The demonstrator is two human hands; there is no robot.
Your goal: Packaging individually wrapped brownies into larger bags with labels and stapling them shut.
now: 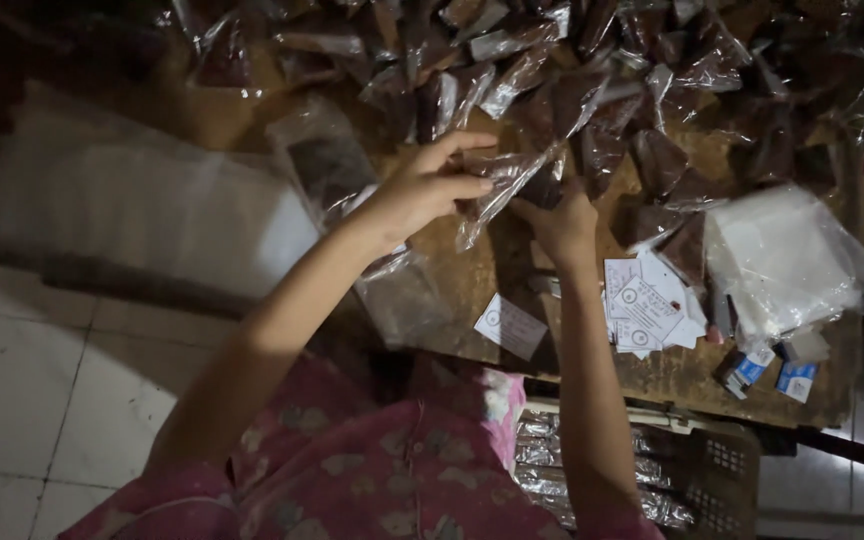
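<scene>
My left hand [422, 185] pinches the upper edge of a clear plastic packet [508, 180] with dark contents. My right hand [560, 222] grips the same packet from below, at its dark filled end. Both hands hold it just above a worn wooden table [472, 285]. Behind the hands lies a heap of several similar filled packets [592, 80], covering the far part of the table.
Small white paper labels [652, 305] lie right of my right hand; one label [510, 325] lies nearer the front edge. A stack of empty clear bags [787, 255] sits at the right, small blue-and-white boxes [772, 372] below it. A brown basket [712, 470] stands underneath. A white sack [142, 200] lies left.
</scene>
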